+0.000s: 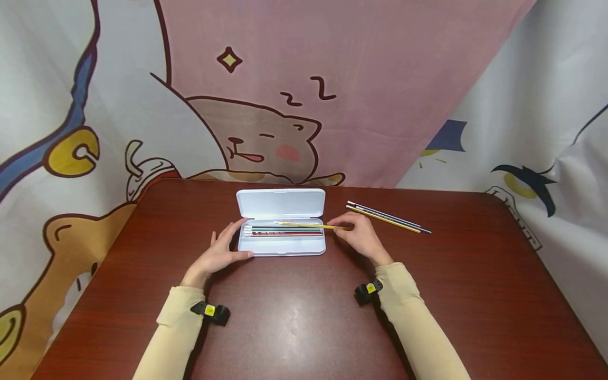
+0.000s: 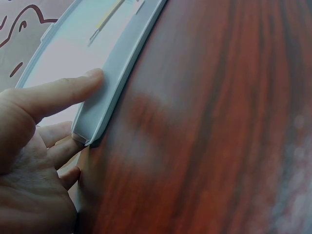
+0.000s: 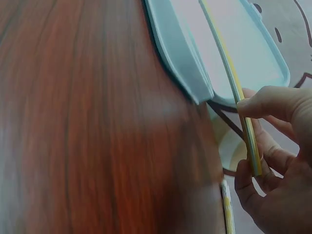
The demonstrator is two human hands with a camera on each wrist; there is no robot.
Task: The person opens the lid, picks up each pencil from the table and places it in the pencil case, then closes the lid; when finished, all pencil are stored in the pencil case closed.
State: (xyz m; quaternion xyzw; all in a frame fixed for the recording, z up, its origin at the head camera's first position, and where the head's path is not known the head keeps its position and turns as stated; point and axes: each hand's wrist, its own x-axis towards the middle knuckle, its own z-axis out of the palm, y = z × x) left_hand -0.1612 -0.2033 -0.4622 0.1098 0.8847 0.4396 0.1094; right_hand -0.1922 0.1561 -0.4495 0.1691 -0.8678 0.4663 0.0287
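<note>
Left hand (image 1: 218,255), left of the frame's centre, is spread at the left end of a case (image 1: 280,205), thumb at its front rim; right hand (image 1: 357,233), right of centre, pinches a yellow pencil (image 1: 304,226) between thumb and fingers. A cartoon cloth (image 1: 366,126) fills the upper frame, a brown table (image 1: 294,316) the lower. On it, mid-frame, lies the case, lid raised. A row of pencils (image 1: 285,234) lies inside; loose pencils (image 1: 385,219) lie at centre right. The yellow pencil reaches over the case.

Left hand (image 1: 218,254) on the left, thumb (image 2: 68,92) spread from fingers (image 1: 230,232), right hand (image 1: 361,235) pinching, both sleeved forearms (image 1: 423,330) slanting inward from near
</note>
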